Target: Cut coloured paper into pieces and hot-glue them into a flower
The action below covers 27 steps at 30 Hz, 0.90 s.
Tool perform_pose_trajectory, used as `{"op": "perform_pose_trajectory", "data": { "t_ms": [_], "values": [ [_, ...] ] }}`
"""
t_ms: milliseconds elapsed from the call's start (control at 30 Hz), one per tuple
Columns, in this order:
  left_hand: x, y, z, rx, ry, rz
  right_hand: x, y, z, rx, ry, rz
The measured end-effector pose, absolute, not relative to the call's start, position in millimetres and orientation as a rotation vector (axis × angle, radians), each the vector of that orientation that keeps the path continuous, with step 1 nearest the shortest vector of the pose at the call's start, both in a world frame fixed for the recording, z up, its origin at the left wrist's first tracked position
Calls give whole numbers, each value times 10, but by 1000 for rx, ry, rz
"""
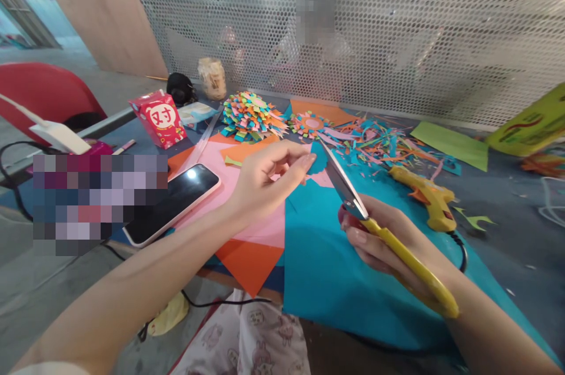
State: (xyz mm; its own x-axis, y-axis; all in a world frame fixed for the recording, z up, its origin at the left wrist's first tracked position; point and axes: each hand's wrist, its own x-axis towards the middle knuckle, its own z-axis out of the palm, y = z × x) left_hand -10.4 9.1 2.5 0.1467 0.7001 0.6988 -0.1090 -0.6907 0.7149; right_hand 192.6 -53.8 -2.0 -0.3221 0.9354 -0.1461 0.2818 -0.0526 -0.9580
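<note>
The blue paper piece [319, 158] is at the fingertips of my left hand [267, 178], lifted above the tabletop [525, 228]. That hand is pinching it by its near edge, thumb against fingers. My right hand [388, 231] is closed round the yellow handles of the scissors [375, 229], whose blades point away from me and up along the far side of the paper. The blades look nearly together; I cannot tell whether any paper lies between them.

I take the step in hand to be cutting. To do it well, I should keep my thumb well back from the blades, hold the right wrist calm and turn the paper with my left fingers rather than swing the scissors. Short snips near the tips ought to suit something this small, and a firm but light pinch should save it from creasing.

The piece itself is plain blue, small and roughly rounded, with an edge that seems bumpy below; my fingertips cover part of it. It matches the large blue sheet [344, 298] spread under my right hand. A pink sheet [260, 228] lies below my left hand, and beyond both hands sits a heap of thin paper scraps [384, 142].
</note>
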Motion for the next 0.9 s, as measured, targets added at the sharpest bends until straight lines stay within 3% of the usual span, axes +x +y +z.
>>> {"op": "perform_pose_trajectory", "data": {
  "t_ms": [900],
  "values": [
    [-72, 36, 26, 1729, 566, 1431, 1844, -596, 54, -1388, -1469, 1423]
  ]
}}
